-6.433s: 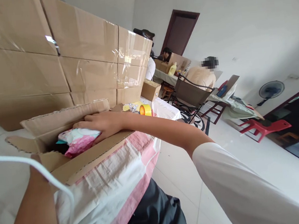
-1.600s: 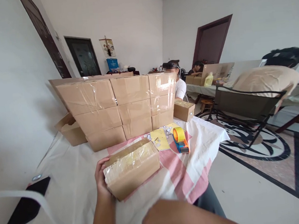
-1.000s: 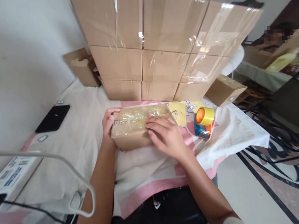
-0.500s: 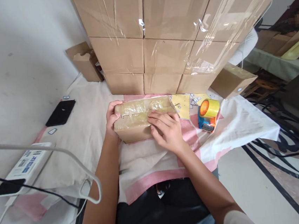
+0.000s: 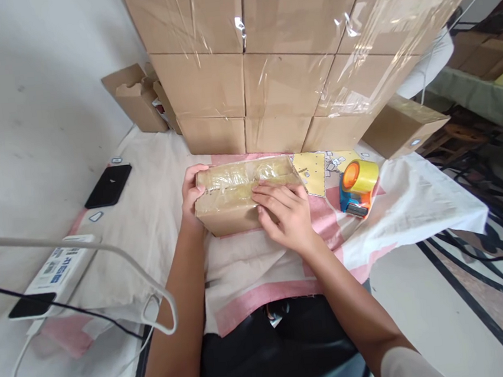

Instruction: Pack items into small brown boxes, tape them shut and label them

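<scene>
A small cardboard box [image 5: 232,217] with clear tape over its top lies on the cloth-covered table in front of me. My left hand [image 5: 192,189] grips its left end, thumb on the near side of the corner and fingers round the back. Across the taped top, toward the right end, my right hand [image 5: 286,212] lies flat with its fingers stretched out and the thumb against the front edge. To the right of the box stands a tape dispenser [image 5: 359,187], blue and orange with a yellow roll, touched by neither hand.
A wall of stacked cartons [image 5: 288,84] wrapped in tape rises behind the box. An open carton [image 5: 139,107] stands at the back left, a closed carton [image 5: 405,126] at the right. A black phone [image 5: 108,186] and a white power strip [image 5: 59,269] with cables lie left.
The whole scene has shifted slightly right in view as the camera turned. Both hands keep the same places on the box.
</scene>
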Available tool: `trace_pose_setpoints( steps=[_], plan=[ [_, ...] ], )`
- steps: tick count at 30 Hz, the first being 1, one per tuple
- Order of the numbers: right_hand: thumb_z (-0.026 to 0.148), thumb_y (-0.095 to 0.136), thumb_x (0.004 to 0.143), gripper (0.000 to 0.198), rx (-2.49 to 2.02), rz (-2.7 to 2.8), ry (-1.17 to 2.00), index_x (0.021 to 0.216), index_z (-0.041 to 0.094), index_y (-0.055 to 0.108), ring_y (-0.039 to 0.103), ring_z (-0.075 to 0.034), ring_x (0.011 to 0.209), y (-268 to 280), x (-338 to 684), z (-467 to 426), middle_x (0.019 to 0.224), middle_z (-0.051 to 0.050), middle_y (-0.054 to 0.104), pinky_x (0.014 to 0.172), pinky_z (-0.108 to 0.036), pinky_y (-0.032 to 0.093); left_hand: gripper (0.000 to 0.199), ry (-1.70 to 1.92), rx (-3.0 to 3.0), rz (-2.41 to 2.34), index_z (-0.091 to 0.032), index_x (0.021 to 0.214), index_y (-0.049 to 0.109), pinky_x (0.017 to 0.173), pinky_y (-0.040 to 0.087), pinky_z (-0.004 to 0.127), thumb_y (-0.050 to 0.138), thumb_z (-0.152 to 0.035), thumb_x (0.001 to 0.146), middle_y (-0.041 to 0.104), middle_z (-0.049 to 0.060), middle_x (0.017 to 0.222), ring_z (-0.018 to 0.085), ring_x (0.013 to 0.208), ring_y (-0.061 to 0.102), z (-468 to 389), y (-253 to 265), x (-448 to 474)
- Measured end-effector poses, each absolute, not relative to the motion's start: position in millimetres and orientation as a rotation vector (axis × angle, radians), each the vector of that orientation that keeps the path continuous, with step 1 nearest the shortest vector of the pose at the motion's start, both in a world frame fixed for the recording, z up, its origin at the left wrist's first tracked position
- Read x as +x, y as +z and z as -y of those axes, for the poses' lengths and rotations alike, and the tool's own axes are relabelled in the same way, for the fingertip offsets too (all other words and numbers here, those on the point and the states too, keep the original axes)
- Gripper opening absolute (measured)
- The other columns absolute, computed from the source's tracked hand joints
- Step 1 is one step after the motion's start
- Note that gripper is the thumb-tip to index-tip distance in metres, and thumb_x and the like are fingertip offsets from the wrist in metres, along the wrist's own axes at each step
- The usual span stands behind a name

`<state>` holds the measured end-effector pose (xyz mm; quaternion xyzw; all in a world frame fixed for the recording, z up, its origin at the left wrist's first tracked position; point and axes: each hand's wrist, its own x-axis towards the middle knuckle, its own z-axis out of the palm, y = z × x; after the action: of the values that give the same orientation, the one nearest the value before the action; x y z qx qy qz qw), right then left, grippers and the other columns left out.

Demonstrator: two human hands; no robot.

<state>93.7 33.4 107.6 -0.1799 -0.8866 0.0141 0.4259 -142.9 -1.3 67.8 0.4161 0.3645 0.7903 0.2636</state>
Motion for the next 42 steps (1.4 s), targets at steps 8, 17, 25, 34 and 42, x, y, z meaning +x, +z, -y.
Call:
trace_pose_setpoints(
  steps=[8, 17, 25, 34, 42],
  plan=[
    [0.021, 0.057, 0.101, 0.022, -0.454, 2.226, 0.038, 0.114, 0.025, 0.074, 0.074, -0.021, 0.12, 108.9, 93.4, -33.5, 0.123, -0.003, 0.08, 0.096, -0.041, 0.041, 0.036, 2.124, 1.142, -0.985, -0.024, 0.106, 0.072, 0.09, 0.047, 0.038, 0.073, -0.047, 0.079, 0.069, 0.007, 0.114, 0.025, 0.101, 0.062, 0.3, 65.4, -144.8],
    [0.019, 0.057, 0.1, 0.024, -0.433, 2.214, 0.032, 0.117, 0.024, 0.073, 0.073, -0.022, 0.122, 108.6, 94.5, -31.7, 0.124, -0.004, 0.08, 0.096, -0.041, 0.042, 0.038, 2.131, 1.124, -0.98, -0.024, 0.106, 0.072, 0.09, 0.047, 0.037, 0.075, -0.048, 0.077, 0.068, 0.008, 0.114, 0.026, 0.102, 0.063, 0.6, 66.7, -144.1],
    [0.022, 0.057, 0.1, 0.026, -0.443, 2.241, 0.033, 0.121, 0.026, 0.072, 0.071, -0.024, 0.126, 106.9, 96.4, -31.4, 0.128, -0.004, 0.078, 0.099, -0.043, 0.042, 0.042, 2.127, 1.143, -0.991, -0.022, 0.106, 0.071, 0.091, 0.047, 0.038, 0.076, -0.051, 0.076, 0.068, 0.009, 0.111, 0.027, 0.103, 0.063, -0.4, 66.1, -146.9],
    [0.023, 0.056, 0.101, 0.026, -0.452, 2.249, 0.023, 0.123, 0.025, 0.07, 0.069, -0.025, 0.128, 106.0, 97.0, -30.0, 0.129, -0.004, 0.078, 0.101, -0.043, 0.041, 0.035, 2.121, 1.167, -0.942, -0.02, 0.108, 0.071, 0.093, 0.044, 0.036, 0.07, -0.037, 0.077, 0.067, 0.009, 0.113, 0.024, 0.103, 0.061, 2.3, 68.2, -144.0],
    [0.02, 0.057, 0.1, 0.026, -0.409, 2.229, 0.003, 0.123, 0.023, 0.07, 0.069, -0.024, 0.128, 106.1, 97.0, -31.0, 0.129, -0.005, 0.078, 0.099, -0.042, 0.041, 0.037, 2.111, 1.17, -0.963, -0.022, 0.108, 0.07, 0.092, 0.046, 0.036, 0.072, -0.043, 0.078, 0.067, 0.008, 0.113, 0.024, 0.104, 0.061, 1.3, 67.3, -145.8]
  ],
)
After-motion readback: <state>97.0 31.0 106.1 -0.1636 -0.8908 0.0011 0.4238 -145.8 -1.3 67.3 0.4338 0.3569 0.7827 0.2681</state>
